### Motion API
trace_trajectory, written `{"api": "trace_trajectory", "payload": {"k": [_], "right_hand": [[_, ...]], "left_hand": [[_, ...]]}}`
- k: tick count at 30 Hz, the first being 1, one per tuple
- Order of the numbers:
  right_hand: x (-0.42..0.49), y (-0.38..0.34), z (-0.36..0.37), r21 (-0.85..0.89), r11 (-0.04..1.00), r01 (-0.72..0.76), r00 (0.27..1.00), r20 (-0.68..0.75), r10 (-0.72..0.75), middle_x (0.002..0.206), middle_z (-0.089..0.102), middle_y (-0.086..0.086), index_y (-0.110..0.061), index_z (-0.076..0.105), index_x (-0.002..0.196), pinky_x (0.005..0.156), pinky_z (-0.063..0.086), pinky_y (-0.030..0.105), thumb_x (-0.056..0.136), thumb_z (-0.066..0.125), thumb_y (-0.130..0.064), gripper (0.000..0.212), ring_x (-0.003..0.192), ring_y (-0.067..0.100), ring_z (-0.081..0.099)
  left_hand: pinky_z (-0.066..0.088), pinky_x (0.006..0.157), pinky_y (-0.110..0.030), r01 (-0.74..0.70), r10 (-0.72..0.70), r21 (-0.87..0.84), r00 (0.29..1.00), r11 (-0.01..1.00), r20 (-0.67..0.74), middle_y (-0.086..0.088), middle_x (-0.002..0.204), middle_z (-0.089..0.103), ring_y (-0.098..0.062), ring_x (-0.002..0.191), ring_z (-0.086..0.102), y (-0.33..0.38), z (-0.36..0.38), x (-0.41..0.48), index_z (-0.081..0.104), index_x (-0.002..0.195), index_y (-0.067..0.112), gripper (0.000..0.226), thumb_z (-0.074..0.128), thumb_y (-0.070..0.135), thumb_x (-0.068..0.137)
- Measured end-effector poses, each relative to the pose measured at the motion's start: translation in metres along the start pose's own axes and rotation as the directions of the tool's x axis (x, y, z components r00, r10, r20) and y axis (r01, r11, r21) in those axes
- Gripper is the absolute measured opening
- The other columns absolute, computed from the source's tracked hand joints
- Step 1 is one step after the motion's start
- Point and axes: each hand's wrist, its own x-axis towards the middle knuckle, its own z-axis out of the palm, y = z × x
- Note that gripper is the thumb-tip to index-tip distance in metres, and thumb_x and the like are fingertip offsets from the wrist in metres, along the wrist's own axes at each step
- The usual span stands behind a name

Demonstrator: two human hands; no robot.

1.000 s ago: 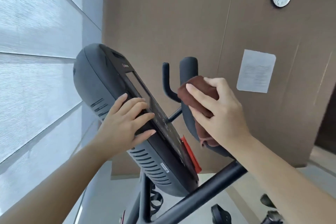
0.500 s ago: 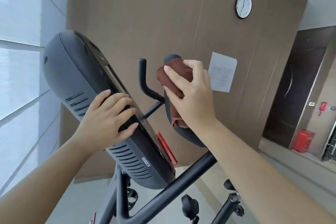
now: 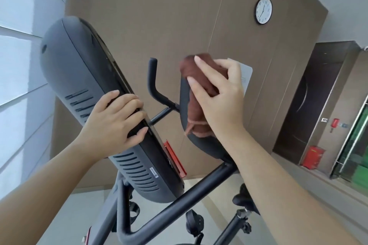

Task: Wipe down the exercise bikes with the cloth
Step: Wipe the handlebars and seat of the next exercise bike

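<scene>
Head view is showing the brown cloth (image 3: 201, 93) bunched up against the upper end of the bike's dark padded handlebar (image 3: 184, 103), high in the middle of the frame. The right hand (image 3: 221, 95) is holding it there: two fingers (image 3: 199, 65) are lying nearly straight along the cloth, slightly apart, while the others are bending round its far side, so the cloth is being clamped onto the pad. A loose corner of the cloth is hanging below the heel of the hand.

Just left of the pad, a thin black curved bar (image 3: 152, 77) is rising from the same stem. Further left, the left hand (image 3: 117, 119) is gripping the edge of the big grey console (image 3: 83, 77), its fingers curling close together over the dark front face and the thumb pressing on the edge below them. A red tab (image 3: 175, 157) is sticking out near the console's lower end. A black frame tube (image 3: 179, 203) is running diagonally beneath both forearms.

Behind the bike, a brown panelled wall (image 3: 159, 16) is carrying a round clock (image 3: 263, 10) and a white paper notice (image 3: 247, 73), partly hidden by the right hand. A dark door (image 3: 310, 95) is standing at the right with a red box (image 3: 312, 157) on the floor beside it.
</scene>
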Motion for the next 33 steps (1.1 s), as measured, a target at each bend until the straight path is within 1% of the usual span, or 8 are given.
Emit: {"api": "trace_trajectory", "payload": {"k": [2, 4, 11, 14, 19, 24, 30, 33], "right_hand": [[0.01, -0.011, 0.02, -0.092, 0.996, -0.014, 0.998, -0.061, 0.009, 0.11, 0.05, 0.008, -0.019, 0.067, 0.109, 0.086, 0.041, 0.021, 0.079, 0.069, -0.023, 0.03, 0.098, 0.021, 0.049], [0.005, -0.013, 0.031, -0.181, 0.983, -0.009, 0.996, -0.087, -0.006, 0.113, 0.052, 0.013, -0.019, 0.069, 0.106, 0.08, 0.043, 0.03, 0.079, 0.07, -0.024, 0.028, 0.093, 0.029, 0.049], [-0.019, 0.006, 0.02, -0.168, 0.983, 0.078, 0.997, 0.029, -0.074, 0.117, 0.05, 0.012, -0.021, 0.069, 0.106, 0.084, 0.037, 0.023, 0.078, 0.07, -0.028, 0.029, 0.103, 0.029, 0.051], [-0.036, 0.016, 0.006, -0.15, 0.981, 0.127, 0.987, 0.115, -0.11, 0.116, 0.05, 0.011, -0.021, 0.069, 0.107, 0.086, 0.04, 0.023, 0.079, 0.069, -0.03, 0.03, 0.105, 0.028, 0.052], [-0.051, 0.036, -0.023, -0.029, 0.986, 0.167, 0.936, 0.319, -0.149, 0.112, 0.052, 0.012, -0.021, 0.068, 0.108, 0.085, 0.051, 0.04, 0.078, 0.068, -0.033, 0.032, 0.105, 0.026, 0.054], [-0.062, 0.064, -0.054, -0.019, 0.971, 0.238, 0.829, 0.524, -0.193, 0.111, 0.056, 0.011, -0.023, 0.068, 0.107, 0.083, 0.052, 0.039, 0.077, 0.067, -0.029, 0.031, 0.102, 0.024, 0.055], [-0.073, 0.106, -0.091, -0.011, 0.971, 0.238, 0.75, 0.637, -0.177, 0.112, 0.055, 0.007, -0.025, 0.069, 0.106, 0.088, 0.046, 0.032, 0.079, 0.066, -0.029, 0.027, 0.103, 0.021, 0.055], [-0.071, 0.127, -0.112, -0.003, 0.993, 0.122, 0.678, 0.731, -0.081, 0.111, 0.054, -0.002, -0.032, 0.068, 0.105, 0.09, 0.042, 0.024, 0.077, 0.072, -0.022, 0.03, 0.101, 0.013, 0.054]], "left_hand": [[0.025, 0.099, -0.039, 0.023, -0.023, -0.005, 1.0, 1.0, -0.008, -0.005, 0.097, 0.065, -0.022, 0.105, 0.052, 0.003, 0.001, 0.0, 0.064, 0.087, 0.013, 0.028, 0.047, 0.035, 0.083], [0.023, 0.101, -0.039, 0.047, -0.047, -0.016, 0.999, 0.999, -0.013, -0.005, 0.097, 0.064, -0.022, 0.107, 0.05, 0.004, 0.003, -0.001, 0.064, 0.086, 0.014, 0.025, 0.048, 0.033, 0.083], [0.021, 0.102, -0.039, 0.04, -0.04, -0.01, 0.999, 0.999, -0.004, -0.005, 0.1, 0.064, -0.021, 0.11, 0.049, 0.004, 0.004, -0.003, 0.064, 0.089, 0.014, 0.025, 0.049, 0.032, 0.083], [0.021, 0.103, -0.039, 0.049, -0.049, 0.002, 0.999, 0.999, -0.003, -0.004, 0.099, 0.064, -0.021, 0.11, 0.049, 0.006, 0.002, -0.003, 0.064, 0.089, 0.014, 0.024, 0.05, 0.032, 0.083], [0.023, 0.102, -0.044, 0.152, -0.152, 0.01, 0.988, 0.988, -0.031, -0.008, 0.093, 0.065, -0.024, 0.107, 0.05, 0.02, 0.001, 0.001, 0.065, 0.083, 0.01, 0.024, 0.05, 0.029, 0.082], [0.023, 0.103, -0.042, 0.315, -0.332, -0.172, 0.94, 0.933, -0.081, -0.011, 0.097, 0.063, -0.025, 0.101, 0.05, 0.061, -0.002, 0.01, 0.064, 0.089, 0.007, 0.023, 0.056, 0.025, 0.078], [0.024, 0.104, -0.043, 0.135, -0.145, -0.243, 0.989, 0.961, -0.026, -0.012, 0.128, 0.054, -0.024, 0.125, 0.04, 0.093, -0.008, 0.027, 0.059, 0.111, 0.01, 0.038, 0.056, 0.036, 0.083], [0.021, 0.106, -0.043, 0.078, -0.067, -0.229, 0.996, 0.97, 0.059, -0.01, 0.135, 0.049, -0.022, 0.131, 0.032, 0.1, -0.011, 0.034, 0.058, 0.116, 0.009, 0.046, 0.054, 0.043, 0.085]]}}
